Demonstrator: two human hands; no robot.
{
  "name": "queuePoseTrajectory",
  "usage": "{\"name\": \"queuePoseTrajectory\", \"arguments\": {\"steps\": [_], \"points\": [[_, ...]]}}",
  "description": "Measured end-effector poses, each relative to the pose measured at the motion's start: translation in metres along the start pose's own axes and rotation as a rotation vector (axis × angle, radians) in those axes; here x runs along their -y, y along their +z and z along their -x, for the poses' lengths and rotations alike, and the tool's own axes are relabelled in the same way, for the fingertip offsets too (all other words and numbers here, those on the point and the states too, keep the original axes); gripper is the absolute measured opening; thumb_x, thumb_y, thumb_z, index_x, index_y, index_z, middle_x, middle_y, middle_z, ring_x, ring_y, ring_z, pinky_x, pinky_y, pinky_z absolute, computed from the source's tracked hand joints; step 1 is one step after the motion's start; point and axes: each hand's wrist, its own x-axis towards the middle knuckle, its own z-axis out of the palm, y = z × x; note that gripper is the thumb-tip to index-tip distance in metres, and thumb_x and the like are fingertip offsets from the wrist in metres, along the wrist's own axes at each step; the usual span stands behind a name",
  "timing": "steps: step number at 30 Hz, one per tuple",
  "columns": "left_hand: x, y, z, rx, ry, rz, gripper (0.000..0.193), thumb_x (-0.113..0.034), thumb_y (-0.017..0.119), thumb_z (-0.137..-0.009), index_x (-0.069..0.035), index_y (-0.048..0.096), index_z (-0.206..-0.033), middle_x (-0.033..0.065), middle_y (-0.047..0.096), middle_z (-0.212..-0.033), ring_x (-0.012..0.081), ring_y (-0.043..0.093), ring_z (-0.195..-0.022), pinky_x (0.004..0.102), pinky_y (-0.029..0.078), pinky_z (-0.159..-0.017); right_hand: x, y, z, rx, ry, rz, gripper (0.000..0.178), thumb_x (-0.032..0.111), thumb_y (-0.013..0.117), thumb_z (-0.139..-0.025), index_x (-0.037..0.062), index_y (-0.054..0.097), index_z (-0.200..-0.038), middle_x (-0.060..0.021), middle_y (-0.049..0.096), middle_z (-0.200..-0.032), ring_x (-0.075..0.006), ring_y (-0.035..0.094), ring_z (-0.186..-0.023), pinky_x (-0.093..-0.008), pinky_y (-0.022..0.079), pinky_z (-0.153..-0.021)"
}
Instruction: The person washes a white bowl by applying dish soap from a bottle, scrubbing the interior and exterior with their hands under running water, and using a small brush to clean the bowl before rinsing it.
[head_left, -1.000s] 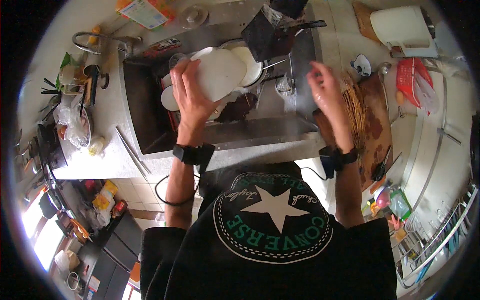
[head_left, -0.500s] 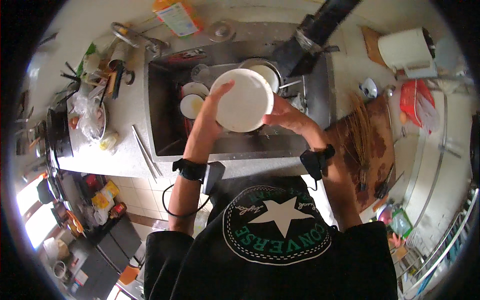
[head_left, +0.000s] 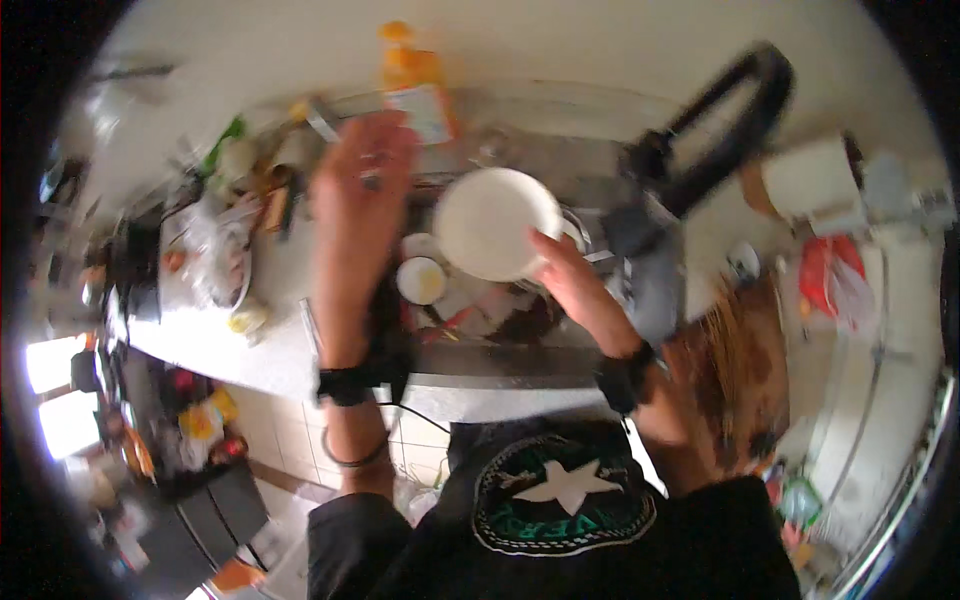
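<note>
My right hand (head_left: 570, 275) grips the lower right rim of a round white bowl (head_left: 492, 225), fingers partly hidden by it. The bowl is tilted above the sink (head_left: 480, 368). My left hand (head_left: 368, 165) is off the bowl, raised at the sink's back left where the faucet stands. It is smeared by motion and covers most of the faucet, so its finger shape and any contact are unclear. Beneath the held bowl, a smaller white bowl (head_left: 421, 281) with a yellowish patch inside rests in the sink, beside other dishes.
Behind the sink stands an orange bottle (head_left: 420, 95). A black-handled object (head_left: 725, 130) leans over the sink's right side. To the right lies a brown board (head_left: 690, 350) with thin twigs on it. Plastic bags (head_left: 205, 250) and containers crowd the left counter.
My left hand has let go of the bowl and moved up and left to the faucet. The right hand still holds the bowl. The whole view has shifted, with more wall showing.
</note>
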Motion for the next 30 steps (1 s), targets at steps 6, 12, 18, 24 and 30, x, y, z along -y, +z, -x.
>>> {"name": "queuePoseTrajectory", "arguments": {"steps": [6,12,18,24,30], "points": [[0.07,0.009,0.073,0.298,-0.495,0.316,0.053,-0.048,0.042,-0.094,-0.002,0.053,-0.117,0.0046,0.059,-0.088,0.0101,0.054,-0.071,0.0237,0.043,-0.062,0.003,0.004,0.045,-0.051,0.027,-0.015,0.056,0.047,0.056,-0.087,0.0046,0.048,-0.124,-0.0049,0.058,-0.113,-0.0115,0.056,-0.102,-0.0302,0.047,-0.085],[0.021,0.093,0.158,0.468,-0.687,0.786,0.072,-0.062,0.024,-0.092,-0.007,0.035,-0.136,0.0096,0.043,-0.132,0.0217,0.038,-0.125,0.0381,0.028,-0.104,0.001,-0.006,0.118,-0.265,0.015,0.093,0.053,0.048,0.056,-0.087,0.0038,0.054,-0.118,-0.0029,0.061,-0.099,-0.0095,0.056,-0.086,-0.0244,0.048,-0.071],[0.014,0.107,0.17,0.492,-0.826,0.942,0.059,-0.052,0.028,-0.096,-0.004,0.041,-0.128,0.0102,0.049,-0.12,0.0211,0.049,-0.111,0.0375,0.042,-0.091,-0.007,-0.021,0.157,-0.24,-0.073,0.049,0.047,0.038,0.054,-0.091,0.0036,0.049,-0.123,-0.0047,0.059,-0.103,-0.0098,0.055,-0.092,-0.0248,0.045,-0.08],[0.043,0.105,0.181,0.536,-0.301,0.368,0.056,-0.047,0.03,-0.097,-0.007,0.032,-0.137,0.011,0.041,-0.133,0.0215,0.039,-0.124,0.0376,0.03,-0.104,0.02,-0.133,0.322,-1.178,0.036,1.431,0.038,0.02,0.062,-0.081,0.0024,0.056,-0.114,-0.0126,0.062,-0.103,-0.0292,0.06,-0.094,-0.0376,0.048,-0.083],[0.041,0.12,0.166,0.439,-0.801,0.89,0.056,-0.046,0.032,-0.097,-0.005,0.033,-0.135,0.0096,0.042,-0.132,0.0216,0.04,-0.123,0.0379,0.03,-0.104,-0.033,-0.215,0.386,-1.14,0.159,1.956,0.052,0.027,0.064,-0.078,-0.0011,0.044,-0.117,-0.0225,0.049,-0.11,-0.0403,0.05,-0.1,-0.0461,0.043,-0.083]]}}
